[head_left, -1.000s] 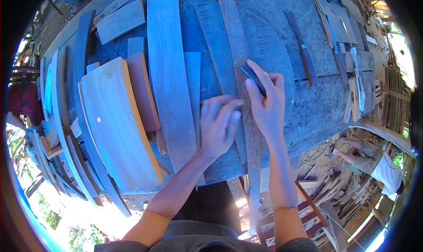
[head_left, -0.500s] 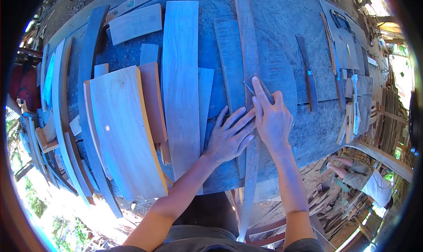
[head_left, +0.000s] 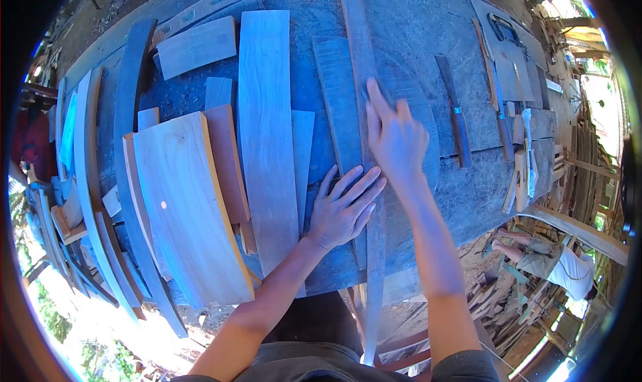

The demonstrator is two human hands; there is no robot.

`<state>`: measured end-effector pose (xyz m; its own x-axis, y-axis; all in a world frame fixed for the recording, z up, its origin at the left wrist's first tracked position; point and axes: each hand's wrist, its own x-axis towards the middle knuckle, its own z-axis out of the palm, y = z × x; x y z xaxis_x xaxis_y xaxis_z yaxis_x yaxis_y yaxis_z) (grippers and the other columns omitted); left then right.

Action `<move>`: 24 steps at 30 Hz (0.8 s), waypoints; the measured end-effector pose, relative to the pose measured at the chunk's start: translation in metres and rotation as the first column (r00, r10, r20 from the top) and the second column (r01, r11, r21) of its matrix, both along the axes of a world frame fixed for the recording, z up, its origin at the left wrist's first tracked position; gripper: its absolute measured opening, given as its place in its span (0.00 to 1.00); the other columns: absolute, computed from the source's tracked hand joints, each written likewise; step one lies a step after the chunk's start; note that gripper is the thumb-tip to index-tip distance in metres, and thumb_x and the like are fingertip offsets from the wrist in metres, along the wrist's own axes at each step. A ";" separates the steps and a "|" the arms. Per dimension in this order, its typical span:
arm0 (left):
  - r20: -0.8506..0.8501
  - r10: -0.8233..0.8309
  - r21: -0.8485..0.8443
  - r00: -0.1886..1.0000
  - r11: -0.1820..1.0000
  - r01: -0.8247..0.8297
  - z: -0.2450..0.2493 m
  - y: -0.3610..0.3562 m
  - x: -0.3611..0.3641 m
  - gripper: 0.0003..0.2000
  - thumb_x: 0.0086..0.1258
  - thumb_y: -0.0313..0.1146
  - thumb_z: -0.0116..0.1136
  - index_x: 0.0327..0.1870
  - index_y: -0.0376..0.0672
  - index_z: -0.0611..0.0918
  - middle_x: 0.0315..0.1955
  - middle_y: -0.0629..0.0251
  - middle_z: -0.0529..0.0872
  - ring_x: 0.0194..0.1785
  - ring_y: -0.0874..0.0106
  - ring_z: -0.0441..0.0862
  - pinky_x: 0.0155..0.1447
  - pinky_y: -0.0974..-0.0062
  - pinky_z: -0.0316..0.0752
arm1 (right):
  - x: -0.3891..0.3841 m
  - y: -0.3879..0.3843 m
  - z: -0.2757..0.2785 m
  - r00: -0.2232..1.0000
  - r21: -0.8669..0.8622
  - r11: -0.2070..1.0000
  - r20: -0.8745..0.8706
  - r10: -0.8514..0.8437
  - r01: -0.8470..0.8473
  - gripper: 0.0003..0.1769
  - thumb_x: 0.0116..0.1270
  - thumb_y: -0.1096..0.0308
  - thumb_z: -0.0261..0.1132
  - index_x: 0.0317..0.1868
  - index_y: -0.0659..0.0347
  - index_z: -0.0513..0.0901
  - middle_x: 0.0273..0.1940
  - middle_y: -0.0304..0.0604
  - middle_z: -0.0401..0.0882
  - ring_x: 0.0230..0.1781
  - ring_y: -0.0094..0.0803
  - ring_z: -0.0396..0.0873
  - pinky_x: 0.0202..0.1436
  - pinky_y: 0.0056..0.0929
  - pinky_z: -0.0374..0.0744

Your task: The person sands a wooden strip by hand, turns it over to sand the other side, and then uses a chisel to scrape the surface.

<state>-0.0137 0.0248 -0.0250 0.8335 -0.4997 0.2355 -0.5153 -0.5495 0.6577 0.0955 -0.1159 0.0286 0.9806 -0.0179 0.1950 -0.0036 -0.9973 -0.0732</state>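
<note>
A long narrow wooden strip [head_left: 359, 41] runs lengthwise across the worktable and past its front edge towards my body. My left hand [head_left: 342, 208] lies on the strip with fingers stretched out, pressing it from above. Farther up the strip, my right hand [head_left: 401, 141] is closed with its index finger pointing forward. Under its fingers is a small flat rectangular piece, mostly hidden and blurred by motion. A flat board [head_left: 331, 74] lies beside the strip on the left. On the right is a wide round-edged board [head_left: 418, 114], partly beneath the strip.
Several boards, including a wide pale one [head_left: 184, 201] and a long one [head_left: 265, 114], lie at left. A wooden-handled tool [head_left: 460, 131], a second handled tool [head_left: 505, 135] and a clamp [head_left: 501, 28] lie at right. Another person [head_left: 562, 265] sits low beyond the table.
My right hand has slid forward along the strip, away from my body, with the flat piece. My left hand stays on the strip. The view has shifted slightly.
</note>
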 end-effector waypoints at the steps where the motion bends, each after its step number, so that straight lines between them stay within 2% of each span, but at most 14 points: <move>1: -0.003 0.005 -0.010 1.000 1.000 -0.005 -0.001 0.000 -0.001 0.24 0.72 0.39 0.59 0.70 0.59 0.78 0.76 0.77 0.67 0.78 0.69 0.61 0.80 0.47 0.54 | -0.013 0.000 0.002 1.000 -0.010 1.000 -0.003 0.005 -0.005 0.21 0.74 0.54 0.61 0.65 0.42 0.81 0.29 0.48 0.79 0.19 0.44 0.84 0.17 0.41 0.80; 4: -0.012 0.001 -0.033 1.000 0.999 -0.001 -0.003 0.000 -0.001 0.24 0.72 0.39 0.59 0.70 0.58 0.78 0.76 0.76 0.67 0.78 0.69 0.61 0.80 0.47 0.54 | -0.017 0.000 0.000 0.995 0.036 0.999 -0.101 -0.004 0.007 0.22 0.74 0.55 0.61 0.66 0.42 0.80 0.28 0.48 0.79 0.18 0.45 0.84 0.17 0.40 0.80; 6: 0.000 0.006 0.004 1.000 1.000 -0.006 0.001 -0.001 -0.001 0.24 0.72 0.39 0.59 0.70 0.58 0.78 0.76 0.76 0.67 0.78 0.68 0.61 0.80 0.48 0.54 | 0.022 0.000 -0.011 0.998 -0.052 0.998 0.055 0.033 -0.030 0.22 0.74 0.54 0.61 0.67 0.43 0.80 0.29 0.50 0.80 0.19 0.47 0.84 0.18 0.40 0.80; 8: 0.006 0.006 0.004 1.000 1.000 -0.006 0.000 -0.001 -0.002 0.24 0.73 0.39 0.58 0.70 0.58 0.78 0.76 0.76 0.67 0.78 0.68 0.61 0.80 0.48 0.54 | 0.070 -0.001 -0.015 0.992 -0.057 0.998 0.121 0.021 -0.014 0.23 0.74 0.54 0.60 0.68 0.43 0.78 0.31 0.53 0.82 0.22 0.49 0.85 0.20 0.44 0.82; 10: 0.027 0.005 0.009 1.000 1.000 -0.005 0.000 0.000 0.000 0.23 0.73 0.39 0.58 0.70 0.58 0.77 0.76 0.75 0.67 0.78 0.68 0.61 0.80 0.48 0.55 | 0.107 0.005 0.000 0.994 0.058 0.993 -0.055 -0.098 0.101 0.22 0.77 0.52 0.58 0.68 0.39 0.79 0.40 0.55 0.86 0.39 0.56 0.87 0.43 0.55 0.85; 11: 0.027 0.006 0.015 1.000 1.000 -0.007 0.000 0.000 0.000 0.23 0.74 0.39 0.58 0.70 0.58 0.77 0.76 0.75 0.67 0.78 0.68 0.61 0.80 0.48 0.55 | 0.111 0.004 0.007 0.994 0.066 0.992 -0.046 -0.100 0.103 0.22 0.77 0.52 0.58 0.68 0.39 0.79 0.40 0.55 0.86 0.39 0.56 0.87 0.43 0.55 0.85; 13: 0.027 0.009 0.014 1.000 1.000 -0.009 0.001 0.000 -0.001 0.23 0.74 0.39 0.57 0.70 0.58 0.77 0.76 0.75 0.67 0.78 0.68 0.60 0.80 0.49 0.55 | 0.114 -0.007 0.011 0.993 0.138 0.987 -0.101 -0.069 0.082 0.25 0.76 0.52 0.58 0.70 0.45 0.76 0.51 0.59 0.84 0.49 0.57 0.86 0.52 0.57 0.83; 14: 0.029 0.008 0.010 1.000 1.000 -0.009 0.000 -0.001 -0.001 0.23 0.74 0.39 0.57 0.70 0.58 0.77 0.76 0.75 0.66 0.78 0.68 0.60 0.80 0.49 0.55 | 0.117 -0.021 0.006 0.993 0.135 0.988 -0.098 -0.064 0.077 0.25 0.76 0.52 0.58 0.70 0.45 0.76 0.51 0.59 0.84 0.49 0.57 0.86 0.52 0.57 0.83; 16: 0.025 0.012 0.003 1.000 1.000 -0.012 0.000 0.000 -0.002 0.22 0.75 0.38 0.57 0.70 0.58 0.77 0.76 0.75 0.66 0.78 0.69 0.60 0.80 0.49 0.55 | 0.116 -0.052 -0.008 0.989 0.409 0.903 0.113 0.093 -0.132 0.24 0.77 0.54 0.57 0.71 0.44 0.75 0.57 0.58 0.82 0.60 0.56 0.81 0.61 0.55 0.79; 17: 0.027 0.009 0.009 1.000 1.000 -0.009 0.000 0.000 -0.001 0.23 0.75 0.38 0.57 0.71 0.58 0.77 0.76 0.75 0.66 0.79 0.69 0.59 0.80 0.48 0.55 | 0.112 -0.061 -0.011 0.989 0.406 0.904 0.112 0.098 -0.135 0.24 0.77 0.54 0.57 0.71 0.44 0.75 0.57 0.58 0.82 0.60 0.56 0.81 0.61 0.55 0.79; 19: 0.026 0.005 0.016 1.000 1.000 -0.006 -0.001 -0.001 -0.003 0.23 0.75 0.38 0.56 0.71 0.58 0.77 0.76 0.75 0.66 0.79 0.69 0.59 0.80 0.48 0.55 | 0.091 -0.065 0.002 0.953 0.251 0.967 0.302 -0.032 -0.047 0.24 0.75 0.58 0.59 0.71 0.43 0.76 0.54 0.56 0.82 0.57 0.53 0.82 0.56 0.53 0.81; 23: 0.031 0.005 0.002 1.000 1.000 -0.005 -0.001 -0.001 -0.001 0.23 0.75 0.37 0.56 0.71 0.58 0.76 0.76 0.74 0.66 0.77 0.67 0.61 0.80 0.48 0.55 | 0.073 -0.041 0.007 0.970 0.206 0.977 0.243 0.011 -0.063 0.26 0.72 0.62 0.62 0.70 0.40 0.76 0.48 0.51 0.82 0.50 0.50 0.84 0.50 0.51 0.83; 24: 0.019 0.008 -0.016 1.000 1.000 -0.008 -0.001 -0.001 -0.002 0.24 0.75 0.36 0.56 0.72 0.59 0.76 0.76 0.74 0.67 0.76 0.65 0.63 0.80 0.48 0.55 | 0.070 -0.036 0.001 0.966 0.118 0.985 0.242 0.091 -0.123 0.26 0.72 0.63 0.62 0.70 0.39 0.76 0.44 0.49 0.80 0.46 0.48 0.84 0.45 0.48 0.84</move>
